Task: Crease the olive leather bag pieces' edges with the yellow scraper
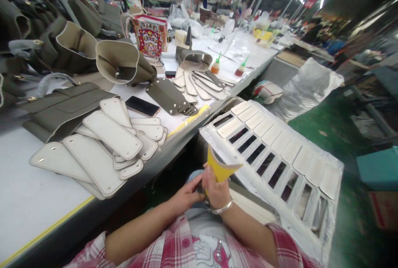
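Observation:
A curled yellow sheet with a greyish inner face rises out of my right hand, whose fingers are wrapped round its lower part. A silver bangle circles that wrist. From the left, my left hand meets it, fingers and thumb drawn together close to the lower end of the sheet. Whatever lies between those left fingertips is hidden. Both hands are in front of my body, between the table and a white slatted rack. Pale leather strips lie in a row along the rack.
On the white table are piled pale strips with metal studs, a phone, dark olive panels and olive leather bags. Two small green-tipped bottles stand farther back. A silvery sack sits beyond the rack.

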The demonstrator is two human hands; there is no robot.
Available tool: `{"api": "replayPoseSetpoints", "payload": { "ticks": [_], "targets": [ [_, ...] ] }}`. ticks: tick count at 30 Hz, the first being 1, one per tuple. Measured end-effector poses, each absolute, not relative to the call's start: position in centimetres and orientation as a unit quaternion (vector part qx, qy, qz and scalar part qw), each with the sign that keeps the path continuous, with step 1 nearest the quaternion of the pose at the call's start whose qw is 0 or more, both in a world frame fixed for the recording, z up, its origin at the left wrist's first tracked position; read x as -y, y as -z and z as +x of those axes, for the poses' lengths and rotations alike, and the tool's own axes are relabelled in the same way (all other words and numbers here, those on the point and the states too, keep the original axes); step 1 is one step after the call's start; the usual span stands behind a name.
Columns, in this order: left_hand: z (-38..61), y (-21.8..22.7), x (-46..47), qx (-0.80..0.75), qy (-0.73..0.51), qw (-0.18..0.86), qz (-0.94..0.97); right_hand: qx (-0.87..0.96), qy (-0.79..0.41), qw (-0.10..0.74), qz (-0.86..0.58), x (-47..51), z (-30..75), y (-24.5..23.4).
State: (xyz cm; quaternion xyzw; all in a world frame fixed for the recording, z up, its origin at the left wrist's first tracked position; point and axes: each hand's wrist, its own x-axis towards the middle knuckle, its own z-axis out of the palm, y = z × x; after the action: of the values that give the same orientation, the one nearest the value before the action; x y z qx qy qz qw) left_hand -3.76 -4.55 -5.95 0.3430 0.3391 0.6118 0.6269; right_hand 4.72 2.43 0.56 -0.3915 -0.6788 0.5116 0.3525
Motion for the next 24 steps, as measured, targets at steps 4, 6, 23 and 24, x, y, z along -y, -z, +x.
{"api": "replayPoseSetpoints", "payload": {
  "ticks": [4,6,23,24],
  "targets": [
    [-3.7,6.9,5.3,-0.325,-0.608,0.637,0.346,0.558,-0.627,0.398,-0.371,-2.5,5.5,-2.0],
    [-3.5,7.3,5.5,-0.334,-0.607,0.630,0.352,0.526,-0.662,0.404,-0.349,-2.2,5.8,-2.3],
    [-2.0,6.7,5.1,-0.348,-0.605,0.695,0.172,0.507,-0.649,0.419,-0.383,-3.7,5.5,-1.8],
    [-1.9,6.6,5.1,-0.356,-0.606,0.691,0.169,0.482,-0.656,0.442,-0.377,-4.0,5.3,-2.2]
  ]
}}
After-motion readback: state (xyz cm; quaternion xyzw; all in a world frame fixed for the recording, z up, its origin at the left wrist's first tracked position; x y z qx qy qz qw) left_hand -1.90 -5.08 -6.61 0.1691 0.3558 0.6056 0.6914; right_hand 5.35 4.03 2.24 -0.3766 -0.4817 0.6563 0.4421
